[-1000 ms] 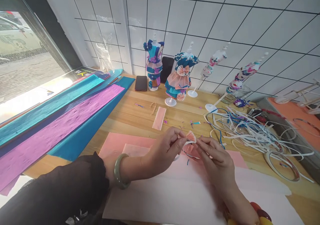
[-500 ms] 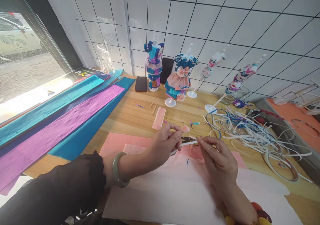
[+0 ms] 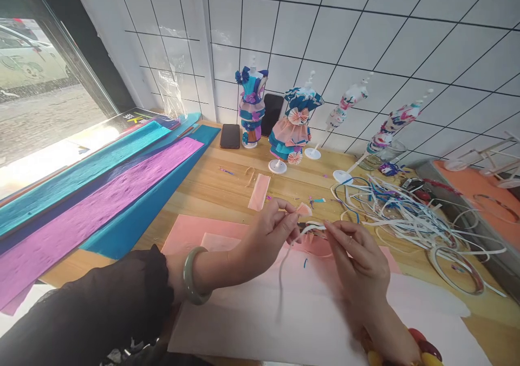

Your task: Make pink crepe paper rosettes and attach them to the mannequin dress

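Observation:
My left hand (image 3: 276, 230) pinches a small pink pleated paper piece (image 3: 304, 210), which fans out past the fingertips. In my right hand (image 3: 357, 252), thumb and forefinger grip the end of a narrow white strip (image 3: 309, 228). That strip bends across to the fingers of my left hand, and its tail hangs blurred over the pale paper. Partly hidden behind the strip lies a dark tool (image 3: 301, 225) that I cannot make out. Under both hands spread pink sheets (image 3: 182, 233) and a large pale sheet (image 3: 260, 312). A cut pink paper strip (image 3: 259, 191) lies beyond them.
Dressed mini mannequins (image 3: 252, 106) and bare-skirted ones (image 3: 392, 125) stand along the tiled wall, near a phone (image 3: 229, 136). Tangled white and blue strips (image 3: 402, 214) heap at the right. Purple paper (image 3: 122, 193) and blue paper (image 3: 134, 225) stretch along the left by the window.
The white strip now arches between my hands, and its tail swings down below my left hand. My right hand has shifted slightly right; the pleated pink piece shows more fully.

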`<state>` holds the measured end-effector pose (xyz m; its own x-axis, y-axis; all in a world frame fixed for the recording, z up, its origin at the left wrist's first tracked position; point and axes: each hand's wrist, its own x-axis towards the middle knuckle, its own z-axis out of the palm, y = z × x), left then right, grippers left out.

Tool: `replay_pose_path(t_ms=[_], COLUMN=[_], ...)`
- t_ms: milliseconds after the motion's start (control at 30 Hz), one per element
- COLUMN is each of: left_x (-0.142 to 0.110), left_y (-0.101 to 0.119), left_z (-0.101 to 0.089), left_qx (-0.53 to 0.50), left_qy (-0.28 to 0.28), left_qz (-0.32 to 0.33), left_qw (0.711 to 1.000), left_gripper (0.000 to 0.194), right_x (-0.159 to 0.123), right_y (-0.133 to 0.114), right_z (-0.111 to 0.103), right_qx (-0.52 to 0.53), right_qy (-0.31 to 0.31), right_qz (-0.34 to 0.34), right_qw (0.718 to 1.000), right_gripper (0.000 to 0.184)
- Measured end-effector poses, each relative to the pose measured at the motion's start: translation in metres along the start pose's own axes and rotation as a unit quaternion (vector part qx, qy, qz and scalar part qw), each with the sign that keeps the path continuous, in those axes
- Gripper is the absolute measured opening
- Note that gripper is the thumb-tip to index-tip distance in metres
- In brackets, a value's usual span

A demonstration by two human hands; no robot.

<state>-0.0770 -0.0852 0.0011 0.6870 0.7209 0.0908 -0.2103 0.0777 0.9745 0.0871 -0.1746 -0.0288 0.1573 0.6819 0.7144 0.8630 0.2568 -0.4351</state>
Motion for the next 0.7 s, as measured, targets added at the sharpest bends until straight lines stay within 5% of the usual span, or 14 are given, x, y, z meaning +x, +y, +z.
replay_pose_path(t_ms=[133,333,700], left_x=[0.007,0.009,0.008], left_y=[0.0,0.01,0.016], left_z=[-0.003,-0.003,-0.005], left_qx=[-0.012,-0.052,-0.062], left_qy=[0.003,-0.037,-0.063], left_qz=[-0.052,-0.143,-0.146], left_qw=[0.999,0.988,0.985], left_gripper=[0.021,0.03,0.031], right_x=[0.001,0.0,-0.001], right_y=[-0.004,0.002,0.014], right_z=[-0.005,-0.008,-0.008], right_qx=[-0.037,-0.103,-0.134], right_qy=[0.056,0.025,0.014], right_qz=[-0.016,-0.085,-0.103], right_qw=[0.998,0.991,0.985], right_gripper=[0.055,0.062,0.057])
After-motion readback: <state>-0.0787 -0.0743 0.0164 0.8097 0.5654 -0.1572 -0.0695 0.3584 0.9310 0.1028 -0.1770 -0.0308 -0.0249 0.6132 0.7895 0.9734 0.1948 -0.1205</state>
